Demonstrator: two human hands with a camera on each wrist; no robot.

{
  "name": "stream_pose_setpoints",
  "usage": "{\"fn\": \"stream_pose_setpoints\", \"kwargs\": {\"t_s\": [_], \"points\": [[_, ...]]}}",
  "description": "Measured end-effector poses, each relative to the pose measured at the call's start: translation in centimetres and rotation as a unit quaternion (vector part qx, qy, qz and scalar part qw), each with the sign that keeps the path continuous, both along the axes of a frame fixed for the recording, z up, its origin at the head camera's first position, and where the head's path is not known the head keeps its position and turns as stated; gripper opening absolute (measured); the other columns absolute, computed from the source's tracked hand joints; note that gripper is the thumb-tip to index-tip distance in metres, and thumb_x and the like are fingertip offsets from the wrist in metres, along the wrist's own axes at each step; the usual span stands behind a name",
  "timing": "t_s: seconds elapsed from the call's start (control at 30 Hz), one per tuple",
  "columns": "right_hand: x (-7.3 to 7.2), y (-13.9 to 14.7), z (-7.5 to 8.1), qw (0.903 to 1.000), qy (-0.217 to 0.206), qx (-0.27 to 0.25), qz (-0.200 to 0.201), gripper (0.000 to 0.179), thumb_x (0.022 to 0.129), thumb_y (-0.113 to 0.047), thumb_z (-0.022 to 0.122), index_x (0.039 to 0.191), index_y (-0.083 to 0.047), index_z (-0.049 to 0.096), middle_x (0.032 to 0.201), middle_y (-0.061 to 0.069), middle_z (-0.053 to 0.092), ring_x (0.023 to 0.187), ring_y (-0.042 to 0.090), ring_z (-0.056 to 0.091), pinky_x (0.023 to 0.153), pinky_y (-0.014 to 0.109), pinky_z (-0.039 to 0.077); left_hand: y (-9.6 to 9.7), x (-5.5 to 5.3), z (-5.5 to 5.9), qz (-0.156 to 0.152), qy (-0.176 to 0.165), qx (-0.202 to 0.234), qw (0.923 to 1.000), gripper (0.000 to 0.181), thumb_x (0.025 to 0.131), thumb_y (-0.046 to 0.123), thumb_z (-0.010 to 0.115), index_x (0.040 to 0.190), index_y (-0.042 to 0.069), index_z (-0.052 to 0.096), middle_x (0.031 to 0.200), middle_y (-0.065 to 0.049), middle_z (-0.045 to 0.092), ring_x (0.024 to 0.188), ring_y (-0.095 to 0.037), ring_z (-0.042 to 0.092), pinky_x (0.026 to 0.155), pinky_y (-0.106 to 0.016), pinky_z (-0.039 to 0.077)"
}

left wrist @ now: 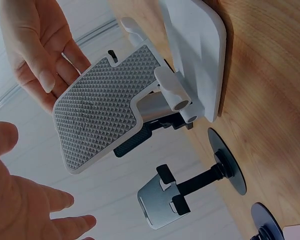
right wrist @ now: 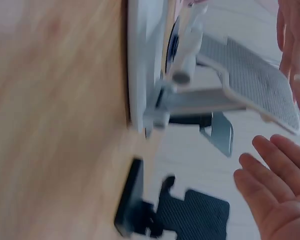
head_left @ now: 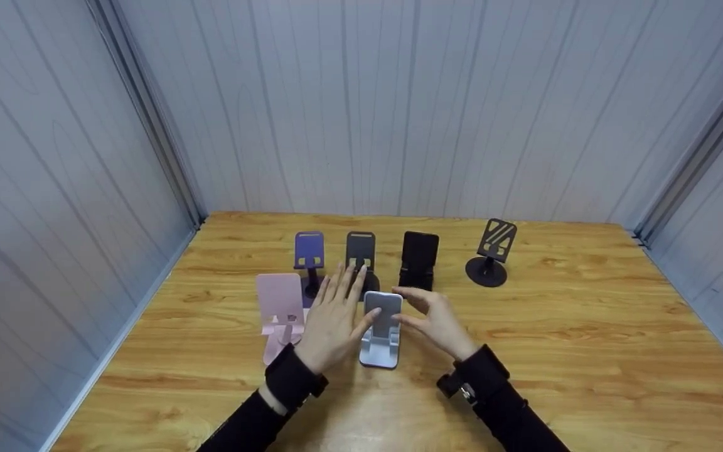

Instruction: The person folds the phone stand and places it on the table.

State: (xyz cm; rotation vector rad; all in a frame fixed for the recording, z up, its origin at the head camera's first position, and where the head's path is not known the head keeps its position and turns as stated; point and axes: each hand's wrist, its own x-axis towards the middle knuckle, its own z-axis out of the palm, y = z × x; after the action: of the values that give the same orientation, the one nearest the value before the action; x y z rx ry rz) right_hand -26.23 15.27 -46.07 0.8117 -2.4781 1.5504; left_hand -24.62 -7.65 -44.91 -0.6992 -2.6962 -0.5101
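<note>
Head view, white stand: a white plastic phone stand [head_left: 379, 358] with a grey textured pad [head_left: 386, 317] on its tilted plate stands upright on the wood-grain table [head_left: 600, 339], between both hands.
Head view, left hand: the left hand [head_left: 333, 320] is spread, fingers straight, thumb out toward the plate's left edge.
Head view, right hand: the right hand [head_left: 433, 320] is loosely bent at the plate's right edge, thumb and fingers well parted.
Head view, neighbours: a pale pink stand [head_left: 280, 295] stands just left of the left hand; behind are a purple stand [head_left: 309, 245], a dark grey stand [head_left: 360, 243], a solid black stand [head_left: 420, 251] and, farther right, a black slotted round-based stand [head_left: 487, 272].
Left wrist view, hands: the left hand is apart from the plate, gripping nothing; the right fingers lie near its far edge, contact hard to tell.
Right wrist view, hands: the right fingers extend loosely, a gap from the plate, holding nothing; the left fingers are near its upper edge.
</note>
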Motion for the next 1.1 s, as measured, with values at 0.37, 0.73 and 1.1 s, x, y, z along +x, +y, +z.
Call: {"fn": "stream_pose_setpoints", "kwargs": {"t_s": [0.37, 0.73, 1.1], "points": [[-0.9, -1.1, -0.6, 0.9933, -0.049, -0.096, -0.042, 0.019, 0.095, 0.006, 0.075, 0.111, 0.015, 0.074, 0.106, 0.028, 0.076, 0.100, 0.027, 0.076, 0.086, 0.021, 0.060, 0.1, 0.1, 0.2, -0.008, -0.007, 0.004, 0.9999, 0.074, 0.109, 0.044, 0.049, 0.163, -0.005, 0.032, 0.169, -0.028, 0.028, 0.160, -0.044, 0.022, 0.130, -0.058, 0.021], [-1.3, -1.1, -1.0, 0.9941, -0.012, -0.089, -0.062, 0.009, 0.095, 0.003, 0.076, 0.100, 0.011, 0.077, 0.096, 0.024, 0.077, 0.088, 0.018, 0.076, 0.078, 0.017, 0.059, 0.4, 0.2, -0.1, -0.020, -0.023, 0.009, 0.9995, 0.073, 0.110, 0.043, 0.048, 0.164, -0.003, 0.031, 0.169, -0.028, 0.029, 0.160, -0.044, 0.021, 0.130, -0.059, 0.021], [-1.7, 1.4, 0.3, 0.9872, -0.009, -0.116, -0.110, 0.007, 0.095, 0.007, 0.074, 0.098, 0.013, 0.076, 0.094, 0.025, 0.077, 0.080, 0.007, 0.070, 0.075, 0.015, 0.057, 0.8, -0.2, -0.5, -0.130, -0.149, 0.216, 0.9562, 0.067, 0.116, 0.029, 0.037, 0.167, -0.005, 0.012, 0.175, -0.025, 0.010, 0.161, -0.049, 0.006, 0.130, -0.064, 0.008]]}}
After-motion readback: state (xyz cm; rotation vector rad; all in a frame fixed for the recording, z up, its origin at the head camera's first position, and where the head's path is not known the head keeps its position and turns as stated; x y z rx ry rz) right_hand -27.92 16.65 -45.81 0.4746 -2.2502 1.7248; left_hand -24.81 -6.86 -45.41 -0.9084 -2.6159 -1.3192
